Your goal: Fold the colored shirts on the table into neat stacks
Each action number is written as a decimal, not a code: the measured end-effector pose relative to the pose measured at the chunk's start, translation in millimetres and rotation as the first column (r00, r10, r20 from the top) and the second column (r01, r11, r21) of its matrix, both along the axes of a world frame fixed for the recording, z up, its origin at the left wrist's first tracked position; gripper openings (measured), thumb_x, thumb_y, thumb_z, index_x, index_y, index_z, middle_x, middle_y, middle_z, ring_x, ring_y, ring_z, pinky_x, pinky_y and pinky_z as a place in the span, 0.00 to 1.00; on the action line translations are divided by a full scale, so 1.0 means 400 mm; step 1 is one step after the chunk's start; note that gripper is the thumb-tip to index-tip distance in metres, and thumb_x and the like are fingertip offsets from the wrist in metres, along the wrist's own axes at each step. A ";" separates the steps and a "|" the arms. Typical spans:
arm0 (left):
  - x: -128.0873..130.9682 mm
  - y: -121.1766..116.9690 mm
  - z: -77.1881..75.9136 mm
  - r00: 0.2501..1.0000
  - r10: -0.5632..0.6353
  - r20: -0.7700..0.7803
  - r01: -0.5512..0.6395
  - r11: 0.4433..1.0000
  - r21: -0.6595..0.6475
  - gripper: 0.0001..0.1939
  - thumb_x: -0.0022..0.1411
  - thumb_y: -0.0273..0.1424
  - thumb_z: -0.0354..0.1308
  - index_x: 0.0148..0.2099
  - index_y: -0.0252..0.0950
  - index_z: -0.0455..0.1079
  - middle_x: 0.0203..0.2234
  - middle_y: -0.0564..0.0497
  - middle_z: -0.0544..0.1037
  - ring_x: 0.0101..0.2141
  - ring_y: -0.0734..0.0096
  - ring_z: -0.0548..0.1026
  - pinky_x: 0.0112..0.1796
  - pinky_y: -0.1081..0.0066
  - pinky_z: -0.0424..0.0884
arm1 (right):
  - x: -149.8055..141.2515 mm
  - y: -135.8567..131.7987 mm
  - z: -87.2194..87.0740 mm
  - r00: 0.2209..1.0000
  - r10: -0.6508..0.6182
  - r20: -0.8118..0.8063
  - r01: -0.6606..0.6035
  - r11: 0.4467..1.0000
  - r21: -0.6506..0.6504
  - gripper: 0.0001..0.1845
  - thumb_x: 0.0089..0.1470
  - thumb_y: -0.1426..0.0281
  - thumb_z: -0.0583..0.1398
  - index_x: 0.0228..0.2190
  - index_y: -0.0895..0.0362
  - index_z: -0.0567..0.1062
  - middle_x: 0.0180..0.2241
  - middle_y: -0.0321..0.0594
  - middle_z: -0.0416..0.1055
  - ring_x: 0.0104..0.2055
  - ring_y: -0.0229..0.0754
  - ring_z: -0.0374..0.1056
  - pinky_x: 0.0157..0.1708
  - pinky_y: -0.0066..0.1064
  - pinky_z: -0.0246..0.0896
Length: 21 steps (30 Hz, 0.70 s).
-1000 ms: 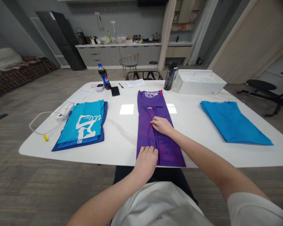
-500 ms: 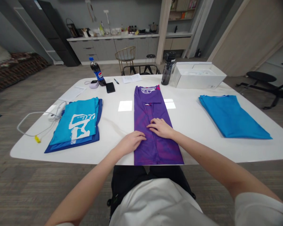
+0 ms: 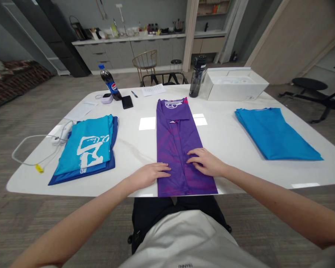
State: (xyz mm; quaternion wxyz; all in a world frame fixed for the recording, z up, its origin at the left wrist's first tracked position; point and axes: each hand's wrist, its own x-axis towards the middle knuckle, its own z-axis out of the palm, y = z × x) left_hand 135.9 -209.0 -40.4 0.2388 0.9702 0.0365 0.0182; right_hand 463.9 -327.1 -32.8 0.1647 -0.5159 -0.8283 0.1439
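A purple jersey, folded into a long narrow strip, lies along the middle of the white table. My left hand rests flat on the strip's left edge near its front end, fingers stretched out. My right hand lies flat on the right side of the strip at about the same height, fingers spread and pointing left. Neither hand holds anything.
A folded light-blue shirt on a dark-blue one lies at left, beside a white cable. A folded blue shirt lies at right. At the back stand a cola bottle, a phone, papers, a dark bottle and a white box.
My left hand moved from the strip's front end up onto its left edge. My right hand slid nearer to me and to the right, staying flat on the fabric.
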 end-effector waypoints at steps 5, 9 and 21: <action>-0.038 -0.028 0.016 0.998 -0.051 0.023 0.051 0.998 -0.035 0.28 0.65 0.17 0.48 0.60 0.46 0.73 0.61 0.51 0.73 0.65 0.65 0.65 0.66 0.60 0.61 | 0.098 -0.114 0.032 1.000 0.010 0.002 -0.009 0.987 -0.159 0.20 0.60 0.76 0.54 0.42 0.46 0.83 0.49 0.45 0.73 0.53 0.49 0.68 0.54 0.44 0.62; -0.033 -0.038 0.013 0.998 -0.061 0.028 0.062 0.998 -0.028 0.19 0.72 0.26 0.48 0.56 0.44 0.75 0.58 0.48 0.76 0.65 0.63 0.66 0.67 0.57 0.59 | 0.115 -0.164 0.032 1.000 0.020 -0.009 -0.022 0.973 -0.228 0.13 0.64 0.69 0.57 0.42 0.46 0.82 0.49 0.45 0.73 0.53 0.49 0.68 0.53 0.44 0.62; 0.149 0.107 0.117 0.743 0.634 0.213 -0.366 0.652 -0.664 0.10 0.68 0.36 0.56 0.45 0.37 0.75 0.39 0.49 0.80 0.41 0.67 0.77 0.47 0.66 0.72 | 0.116 0.091 0.140 0.710 -0.415 -0.569 0.342 0.909 -0.236 0.12 0.60 0.59 0.58 0.37 0.53 0.74 0.35 0.40 0.74 0.35 0.43 0.68 0.37 0.36 0.65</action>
